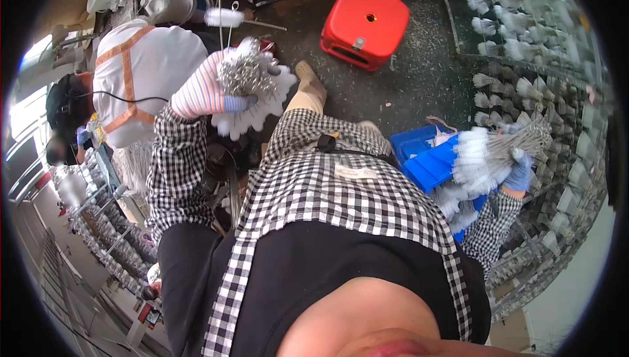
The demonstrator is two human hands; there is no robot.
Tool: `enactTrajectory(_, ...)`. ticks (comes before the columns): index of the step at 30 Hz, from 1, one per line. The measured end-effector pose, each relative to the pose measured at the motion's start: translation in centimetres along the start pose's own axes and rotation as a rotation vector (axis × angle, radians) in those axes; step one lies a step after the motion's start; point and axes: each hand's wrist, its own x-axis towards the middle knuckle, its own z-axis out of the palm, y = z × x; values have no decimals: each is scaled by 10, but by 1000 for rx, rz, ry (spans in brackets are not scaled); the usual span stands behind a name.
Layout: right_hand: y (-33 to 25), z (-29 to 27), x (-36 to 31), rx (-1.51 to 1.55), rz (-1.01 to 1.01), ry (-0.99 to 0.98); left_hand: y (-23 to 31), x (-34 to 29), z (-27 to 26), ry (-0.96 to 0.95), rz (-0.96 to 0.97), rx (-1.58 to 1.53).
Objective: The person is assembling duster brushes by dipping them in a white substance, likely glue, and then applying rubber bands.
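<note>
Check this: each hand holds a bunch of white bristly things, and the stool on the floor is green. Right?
Not quite: the head view shows the stool is red, not green. The left hand and right hand do each hold a bunch of white bristly things.

The apron (341, 203) was black-and-white checked, a pale patch (355, 172) on its front. Under its straps (228, 291) was a black shirt (327, 252); beside it, matching checked sleeves (178, 167). The left glove (202, 88) was striped, blue-fingered; the right glove (519, 173), blue.
</note>
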Motion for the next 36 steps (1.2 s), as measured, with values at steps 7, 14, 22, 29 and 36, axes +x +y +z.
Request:
enactTrajectory(7, 12, 117, 50, 26, -117, -36, 38, 5, -96, -24, 85, 314)
enactTrajectory(14, -8, 132, 77, -8, -121, -8, 32, 13, -110, -85, 181, 349)
enactTrajectory(22, -14, 169, 129, 79, -91, -146, 51, 41, -117, -75, -117, 180)
enactTrajectory(29, 6, 330, 243, 217, 341, -241, 12, 81, -247, 114, -359, 452)
enactTrajectory(36, 39, 531, 378, 21, 266, -17, 214, 231, -344, -56, -647, 1486)
